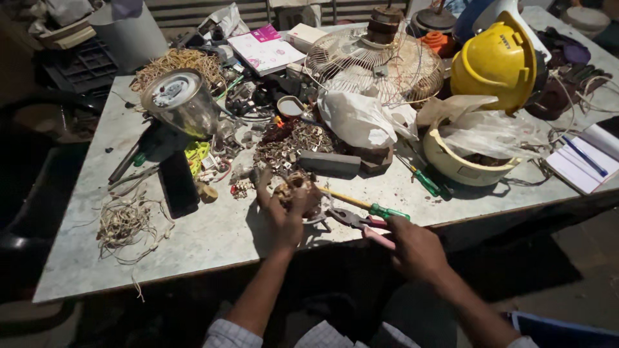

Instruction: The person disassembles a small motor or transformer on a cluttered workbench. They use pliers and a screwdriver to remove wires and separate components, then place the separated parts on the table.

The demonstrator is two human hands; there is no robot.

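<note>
My left hand [282,216] grips a small round motor part with copper windings [295,189], holding it on the grey tabletop [213,235] near the front edge. My right hand [416,248] is closed around the pink handles of a pair of pliers [358,222], whose jaws point left toward the motor part. A green-handled screwdriver [371,206] lies just behind the pliers, its shaft reaching toward the part.
Scrap metal pile [290,145], grey block [329,163], white plastic bag [358,119], fan grille [374,64], yellow helmet [493,64], cream bowl [461,164], notebook with pen [583,161], shiny metal housing [180,103], tangled wire [126,222], black phone [178,183].
</note>
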